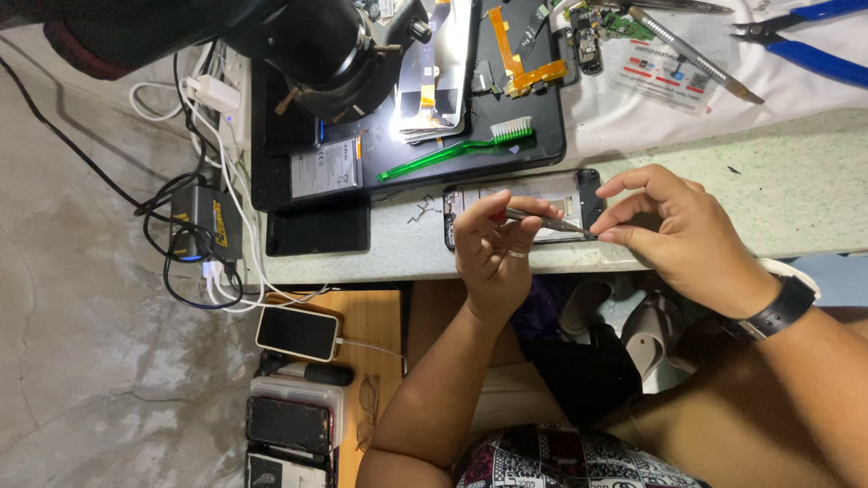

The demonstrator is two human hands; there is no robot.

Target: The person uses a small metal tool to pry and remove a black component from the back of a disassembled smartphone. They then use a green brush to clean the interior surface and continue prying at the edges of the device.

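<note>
Two hands meet over an opened black smartphone (520, 208) lying on the pale green surface (778, 194). Left hand (495, 248) fingers pinch thin metal tweezers (547, 222); right hand (674, 226) fingers pinch its tip. Any slip could scratch exposed parts.

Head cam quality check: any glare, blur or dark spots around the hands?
Head view: strong glare from the lit spot under the microscope blows out the phone parts beneath it; the left hand, right hand and tweezers are evenly lit and fairly sharp; below the table edge the lap area is dim; edges bend slightly.
</note>
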